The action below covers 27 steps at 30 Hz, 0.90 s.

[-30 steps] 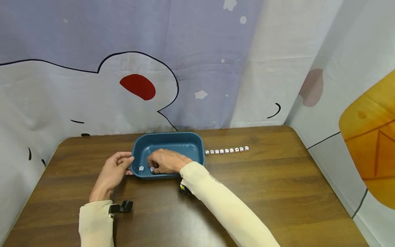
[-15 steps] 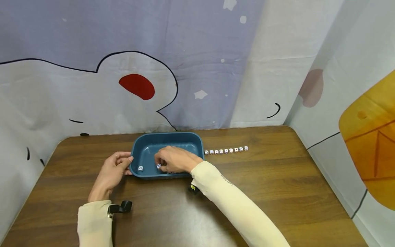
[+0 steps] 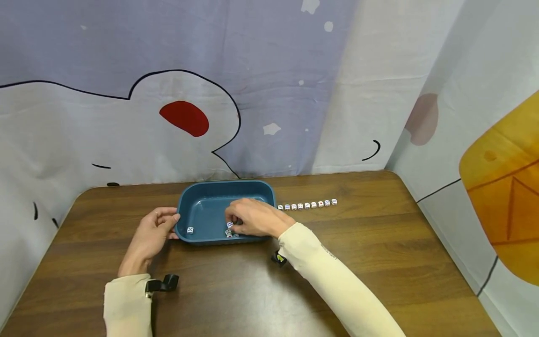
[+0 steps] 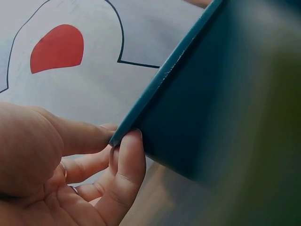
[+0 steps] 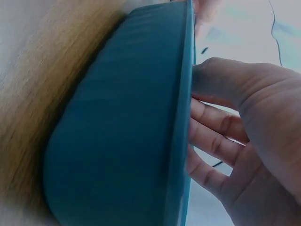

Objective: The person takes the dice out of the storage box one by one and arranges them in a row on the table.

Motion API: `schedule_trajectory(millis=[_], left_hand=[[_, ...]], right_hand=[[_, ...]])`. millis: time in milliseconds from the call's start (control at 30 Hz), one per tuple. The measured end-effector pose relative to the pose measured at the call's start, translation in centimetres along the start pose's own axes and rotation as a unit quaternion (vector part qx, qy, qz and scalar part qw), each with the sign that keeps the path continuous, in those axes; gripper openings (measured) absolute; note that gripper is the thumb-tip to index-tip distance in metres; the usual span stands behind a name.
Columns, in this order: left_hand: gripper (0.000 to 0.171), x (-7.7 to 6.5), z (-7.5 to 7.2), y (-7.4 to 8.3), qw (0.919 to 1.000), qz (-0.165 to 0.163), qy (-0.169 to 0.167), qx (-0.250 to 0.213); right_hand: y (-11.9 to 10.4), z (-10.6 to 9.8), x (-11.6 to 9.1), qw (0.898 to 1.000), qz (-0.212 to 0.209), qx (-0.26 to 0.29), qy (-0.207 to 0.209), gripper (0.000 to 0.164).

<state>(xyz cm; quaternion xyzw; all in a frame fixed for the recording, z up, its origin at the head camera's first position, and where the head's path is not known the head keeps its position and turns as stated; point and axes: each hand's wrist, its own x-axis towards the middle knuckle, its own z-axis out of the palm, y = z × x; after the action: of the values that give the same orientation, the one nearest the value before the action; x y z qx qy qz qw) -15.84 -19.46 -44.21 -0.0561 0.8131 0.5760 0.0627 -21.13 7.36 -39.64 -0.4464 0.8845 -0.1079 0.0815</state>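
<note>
A blue tray [image 3: 225, 184] with rounded corners stands on the table. My left hand [image 3: 152, 234] grips its left rim, thumb on top and fingers below, as the left wrist view confirms. Over the tray's inside, my right hand [image 3: 257, 218] pinches a white die [image 3: 229, 225] at its fingertips. Just under that die lie a few more dice [image 3: 228, 232], partly covered by the hand. One single die [image 3: 190, 230] sits near the tray's left end. In the right wrist view the tray's wall [image 5: 127, 117] hides the right fingertips.
A straight row of several white dice [image 3: 307, 205] extends along the wooden table [image 3: 362, 252] to the right of the tray. Behind the table hangs a printed cloth [image 3: 286, 93]. A black strap piece [image 3: 164, 283] is on the left wrist.
My right hand has moved to the right inside the tray with the pinched die, uncovering dice near the front wall. The left hand keeps its grip on the rim.
</note>
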Motion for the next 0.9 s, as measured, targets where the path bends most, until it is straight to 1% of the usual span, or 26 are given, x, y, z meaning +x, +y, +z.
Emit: schedule_trajectory(millis=[100, 500, 733, 900], left_hand=[[0.043, 0.0, 0.0, 0.0, 1.0, 0.0, 0.001, 0.0], [0.042, 0.0, 0.0, 0.2, 1.0, 0.004, 0.002, 0.005], [0.043, 0.1, 0.0, 0.0, 1.0, -0.001, 0.001, 0.006], [0.044, 0.2, 0.0, 0.0, 1.0, 0.0, -0.001, 0.003]], right_hand=[[0.3, -0.3, -0.8, 1.0, 0.003, -0.002, 0.009, 0.004], [1.8, -1.4, -3.9, 0.999, 0.005, 0.025, 0.042, 0.004], [2.4, -1.9, -5.2, 0.998, 0.015, 0.035, 0.05, 0.005], [2.9, -2.0, -6.0, 0.997, 0.015, 0.041, 0.065, 0.004]])
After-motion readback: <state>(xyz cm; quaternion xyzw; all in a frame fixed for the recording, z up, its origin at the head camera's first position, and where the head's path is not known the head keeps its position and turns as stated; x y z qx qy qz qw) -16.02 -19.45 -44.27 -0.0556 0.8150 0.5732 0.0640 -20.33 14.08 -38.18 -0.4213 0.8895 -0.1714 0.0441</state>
